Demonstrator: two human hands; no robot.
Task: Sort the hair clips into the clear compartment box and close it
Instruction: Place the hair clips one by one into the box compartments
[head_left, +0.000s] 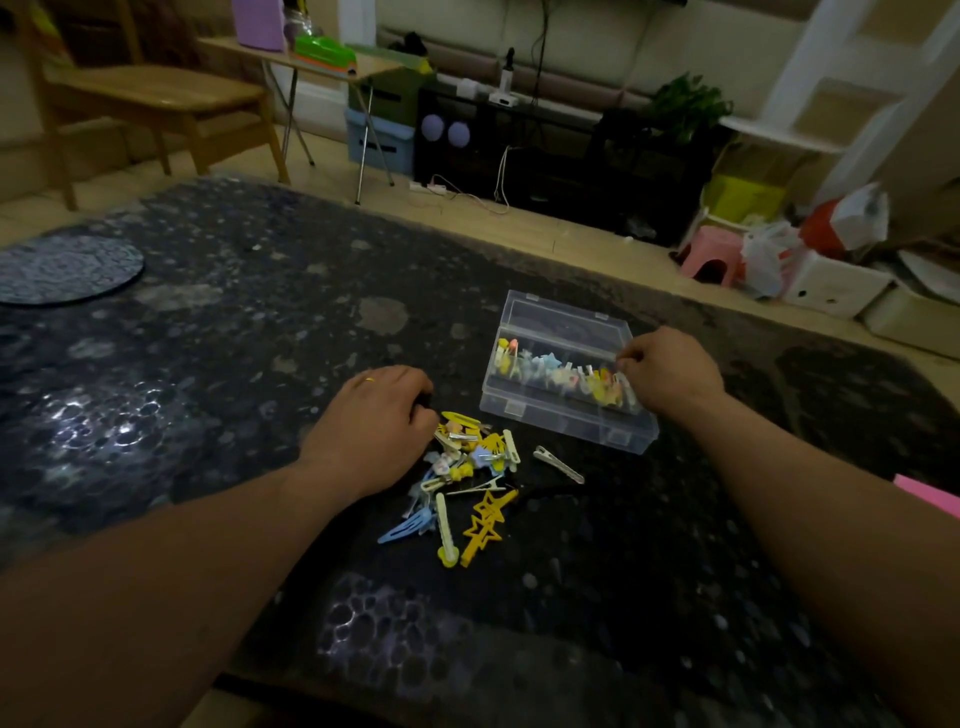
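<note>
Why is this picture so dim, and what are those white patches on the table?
Head view: weak room light leaves it dark; the patches are glare on the glossy table; the far-right shelves are blurred and bent by the wide lens.

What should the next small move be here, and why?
Probably the left hand should lift one clip from the loose pile: many clips lie outside the clear box, which stands open, and the right hand is already at its right end.
</note>
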